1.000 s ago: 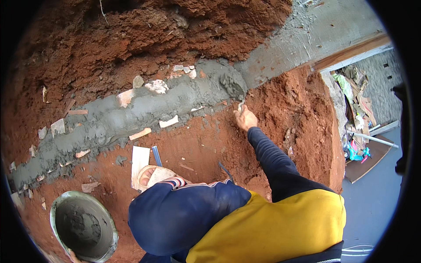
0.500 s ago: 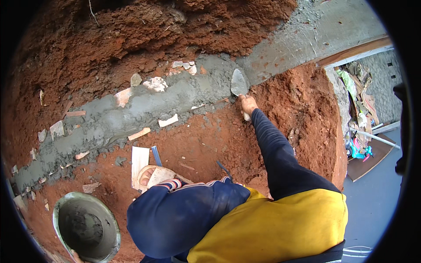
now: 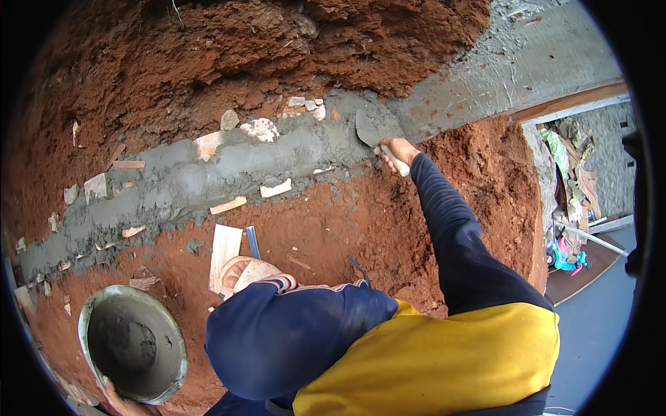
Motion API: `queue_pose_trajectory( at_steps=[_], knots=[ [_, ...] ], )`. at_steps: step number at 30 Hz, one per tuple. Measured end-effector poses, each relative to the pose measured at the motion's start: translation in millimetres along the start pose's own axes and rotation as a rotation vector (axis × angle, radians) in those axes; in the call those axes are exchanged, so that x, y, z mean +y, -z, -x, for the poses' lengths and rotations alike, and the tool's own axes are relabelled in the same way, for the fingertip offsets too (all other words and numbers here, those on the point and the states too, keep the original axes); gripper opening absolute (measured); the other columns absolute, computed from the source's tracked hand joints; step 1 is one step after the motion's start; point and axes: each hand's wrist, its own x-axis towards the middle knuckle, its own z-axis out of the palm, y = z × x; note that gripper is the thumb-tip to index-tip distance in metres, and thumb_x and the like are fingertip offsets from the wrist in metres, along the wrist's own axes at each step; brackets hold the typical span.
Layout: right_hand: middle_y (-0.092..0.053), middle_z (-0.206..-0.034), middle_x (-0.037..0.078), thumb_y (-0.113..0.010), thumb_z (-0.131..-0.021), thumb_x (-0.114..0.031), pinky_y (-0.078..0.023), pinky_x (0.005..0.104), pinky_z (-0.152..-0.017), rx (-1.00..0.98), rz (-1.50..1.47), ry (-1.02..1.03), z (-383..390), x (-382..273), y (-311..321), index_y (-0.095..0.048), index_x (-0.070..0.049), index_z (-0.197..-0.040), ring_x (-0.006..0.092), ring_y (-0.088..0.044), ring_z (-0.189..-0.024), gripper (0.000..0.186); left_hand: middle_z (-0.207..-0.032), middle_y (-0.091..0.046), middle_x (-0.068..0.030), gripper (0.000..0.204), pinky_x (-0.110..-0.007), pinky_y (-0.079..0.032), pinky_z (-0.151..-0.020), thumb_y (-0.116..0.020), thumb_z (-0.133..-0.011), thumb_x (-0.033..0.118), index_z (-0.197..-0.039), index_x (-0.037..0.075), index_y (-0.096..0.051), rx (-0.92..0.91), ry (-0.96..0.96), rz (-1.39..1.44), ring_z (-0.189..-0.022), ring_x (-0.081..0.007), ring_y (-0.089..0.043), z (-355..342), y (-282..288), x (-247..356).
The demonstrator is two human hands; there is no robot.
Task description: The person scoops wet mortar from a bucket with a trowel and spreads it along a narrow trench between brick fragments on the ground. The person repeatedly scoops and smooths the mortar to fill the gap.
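My right hand (image 3: 398,153) is closed round the pale handle of a trowel (image 3: 366,127). The trowel's mortar-smeared blade rests at the far right end of a strip of wet grey mortar (image 3: 236,163), beside a concrete beam (image 3: 479,90). At the lower left my left hand (image 3: 123,401) grips the near rim of a round bucket (image 3: 82,326), its opening tilted up into view. Grey mortar (image 3: 128,340) lies inside it. The left fingertips show at the rim; the rest of that hand runs to the picture's edge.
A red earth bank (image 3: 208,62) rises behind the mortar. Stone and tile chips (image 3: 276,188) line the strip. A wood board (image 3: 226,248) lies near my sandalled foot (image 3: 243,274). At the right, past an earth edge, are a blue floor (image 3: 596,319), debris and a small toy (image 3: 565,258).
The trowel blade has swung left and lower over the mortar, its handle now turned more to the right. The bucket has shifted slightly up, and more of my left hand shows.
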Motion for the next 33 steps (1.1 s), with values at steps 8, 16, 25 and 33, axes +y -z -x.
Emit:
queue_pose_trajectory(
  at_steps=[8, 16, 25, 33],
  knots=[
    [-0.070, -0.083, 0.025, -0.038, -0.107, -0.039, -0.058, 0.0455, -0.064, 0.658, 0.578, 0.237, -39.2, 80.8, -5.1, -0.060, 0.010, -0.118, 0.0318, -0.074, -0.068, 0.055, -0.139, -0.056, -0.0289, 0.060, -0.055, -0.038, -0.111, -0.069, -0.087, 0.027, -0.132, -0.011, -0.059, -0.027, -0.027, 0.026, -0.126, -0.0423, -0.053, -0.5, 14.0, -3.6],
    [-0.052, -0.063, 0.008, -0.045, -0.104, -0.043, -0.046, 0.0400, -0.041, 0.334, -0.150, 0.037, -33.3, 75.1, 24.9, -0.061, -0.004, -0.097, 0.0223, -0.050, -0.044, 0.042, -0.139, -0.057, -0.0268, 0.055, -0.054, -0.040, -0.110, -0.071, -0.086, 0.025, -0.129, -0.009, -0.062, 0.006, -0.058, -0.055, -0.126, -0.0422, -0.054, -3.0, 21.2, -13.3],
    [-0.051, -0.061, 0.008, -0.042, -0.104, -0.044, -0.045, 0.0423, -0.041, 0.459, -0.238, 0.046, -36.4, 90.4, 13.7, -0.059, -0.004, -0.094, 0.0242, -0.051, -0.043, 0.045, -0.141, -0.057, -0.0262, 0.059, -0.055, -0.037, -0.112, -0.072, -0.085, 0.028, -0.130, -0.009, -0.062, -0.010, 0.004, -0.043, -0.129, -0.0420, -0.052, 1.1, 15.7, -8.9],
    [-0.049, -0.059, 0.003, -0.041, -0.105, -0.051, -0.044, 0.0384, -0.040, 0.285, -0.232, 0.073, -14.3, 77.3, -45.0, -0.060, -0.008, -0.097, 0.0199, -0.049, -0.043, 0.047, -0.142, -0.056, -0.0264, 0.061, -0.055, -0.035, -0.114, -0.071, -0.085, 0.029, -0.132, -0.009, -0.062, -0.039, 0.003, -0.045, -0.130, -0.0425, -0.051, 0.7, 6.0, -4.3]
  ],
)
